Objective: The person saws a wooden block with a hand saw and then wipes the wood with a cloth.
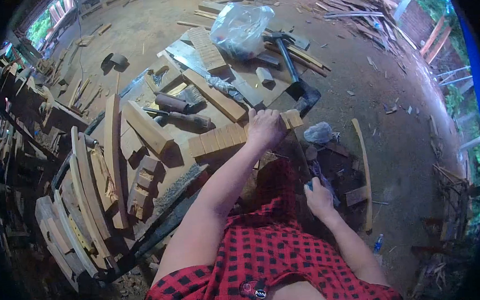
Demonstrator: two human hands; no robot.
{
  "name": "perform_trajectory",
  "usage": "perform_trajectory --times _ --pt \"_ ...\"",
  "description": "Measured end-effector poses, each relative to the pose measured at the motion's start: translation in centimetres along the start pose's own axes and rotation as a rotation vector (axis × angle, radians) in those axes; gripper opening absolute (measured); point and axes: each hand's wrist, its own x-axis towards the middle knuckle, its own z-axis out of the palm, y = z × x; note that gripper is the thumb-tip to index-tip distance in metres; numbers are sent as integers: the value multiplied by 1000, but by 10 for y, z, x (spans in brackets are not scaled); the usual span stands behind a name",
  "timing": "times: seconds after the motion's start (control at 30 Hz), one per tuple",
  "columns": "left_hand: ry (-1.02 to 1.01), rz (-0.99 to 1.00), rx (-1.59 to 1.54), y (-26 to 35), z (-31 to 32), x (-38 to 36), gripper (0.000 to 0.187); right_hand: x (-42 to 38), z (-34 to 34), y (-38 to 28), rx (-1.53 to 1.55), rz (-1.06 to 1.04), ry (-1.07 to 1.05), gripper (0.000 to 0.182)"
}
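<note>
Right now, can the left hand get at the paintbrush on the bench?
Probably not at once: the left hand is gripping the notched wooden strip. The paintbrush lies uncovered beyond it, so after letting go the way looks free.

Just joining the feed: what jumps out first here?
The left hand presses down on a notched wooden strip at centre, while the right hand grips something bluish lower right. Behind them lie a clear plastic bag and a dark hammer, and curved wooden slats crowd the left.
</note>
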Motion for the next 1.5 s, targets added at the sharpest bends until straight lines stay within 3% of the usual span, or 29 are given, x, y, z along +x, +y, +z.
perform_trajectory --times 0.27,0.5,0.6,0.77,0.87,1.1,1.33,1.5 --pt "-1 9 47 -3 8 2 36 99 3 -45 27 -33 60 30" --pt "-14 -6 21 -1 2 3 37 -3 6 0 11 -14 10 29" --pt "-44 -2 29 0 4 1 39 7 -1 -2 21 6 -5 29" --pt "14 15 59 -4 11 2 39 93 -3 -45 36 -82 114 27" --pt "3 20 45 -2 7 1 37 93 -4 -43 24 -49 88 27" --pt "-21 -10 52 -2 8 3 37 10 8 -1 24 -31 -4 29" --pt "-10 2 34 -2 8 2 39 105 6 -42 44 -68 87 29" --pt "-32 -11 27 -1 8 2 40 45 4 -22 24 -16 25 29"
